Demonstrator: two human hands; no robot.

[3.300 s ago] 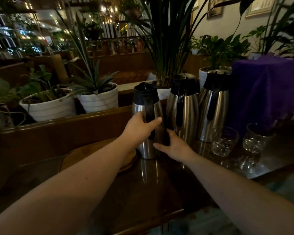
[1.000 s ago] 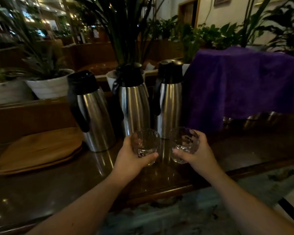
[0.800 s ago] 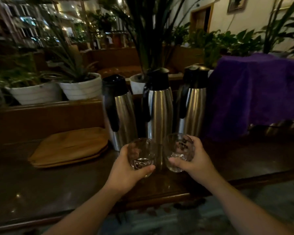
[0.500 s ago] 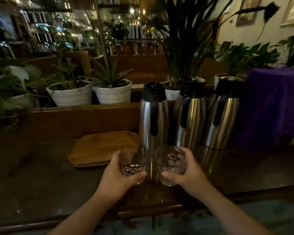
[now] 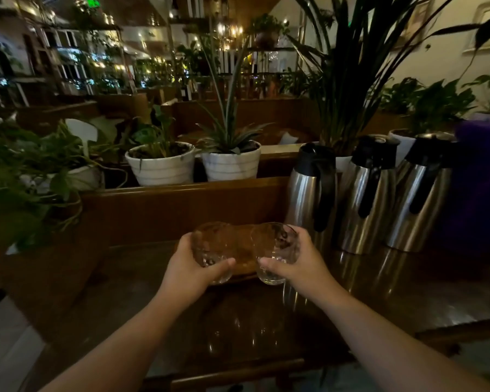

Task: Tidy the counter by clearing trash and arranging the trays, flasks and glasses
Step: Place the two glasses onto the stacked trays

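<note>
My left hand [image 5: 186, 271] grips a clear glass [image 5: 213, 250]. A second clear glass [image 5: 275, 251] sits in my right hand [image 5: 301, 265]. Both glasses hang side by side, just above the dark counter [image 5: 266, 321], in front of the stacked wooden trays [image 5: 245, 248], which they largely hide. Three steel flasks with black lids stand in a row to the right: the nearest [image 5: 309, 190], the middle one [image 5: 365, 193] and the far one [image 5: 419, 193].
A wooden ledge [image 5: 181, 205] backs the counter. White plant pots [image 5: 160, 166] [image 5: 232, 162] stand behind it. A purple cloth [image 5: 481, 171] covers something at the far right. Leafy plants [image 5: 26, 179] crowd the left. The counter's front edge [image 5: 238, 369] runs below my arms.
I let go of the flask, picked up a glass in each hand and carried both leftward past the flasks to the trays. The view has swung left with them.
</note>
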